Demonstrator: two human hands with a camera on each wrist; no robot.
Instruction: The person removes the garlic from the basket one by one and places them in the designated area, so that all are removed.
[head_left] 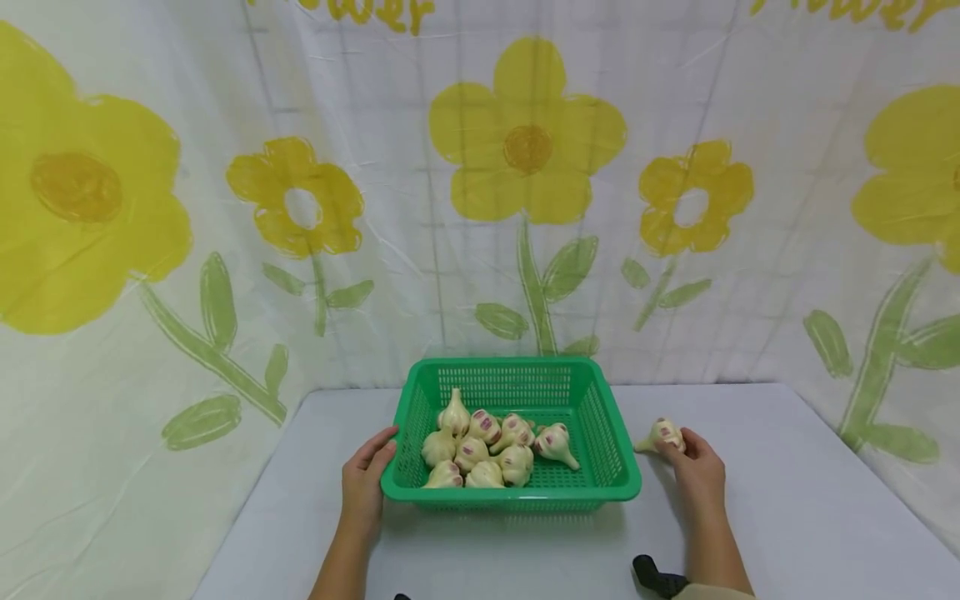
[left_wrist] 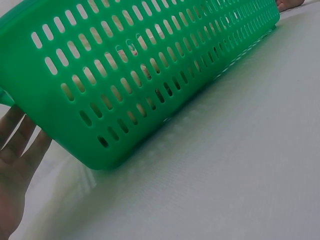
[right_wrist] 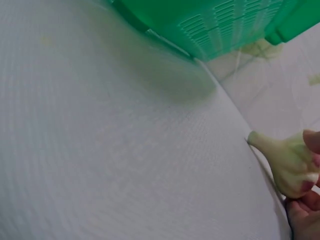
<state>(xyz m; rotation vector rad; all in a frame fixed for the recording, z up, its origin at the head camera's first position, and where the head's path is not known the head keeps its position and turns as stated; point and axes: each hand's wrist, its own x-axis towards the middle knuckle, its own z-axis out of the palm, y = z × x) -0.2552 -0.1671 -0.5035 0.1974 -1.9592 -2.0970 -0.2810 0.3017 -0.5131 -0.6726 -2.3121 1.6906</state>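
Head: green basket (head_left: pixel 517 493), lower centre, contains garlic bulbs (head_left: pixel 516 432); left hand (head_left: pixel 363 487), relaxed, touches its left side; right hand (head_left: pixel 699 473), lower right, pinches single bulb (head_left: pixel 664 432).
Left wrist: left hand against basket, left edge.
Right wrist: single bulb, lower right edge, pinched.

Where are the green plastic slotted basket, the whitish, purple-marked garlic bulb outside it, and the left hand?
Green plastic slotted basket (head_left: pixel 512 494): head view, front rim.
Whitish, purple-marked garlic bulb outside it (right_wrist: pixel 290 164): right wrist view, rounded body.
Left hand (head_left: pixel 364 483): head view, back of the hand.
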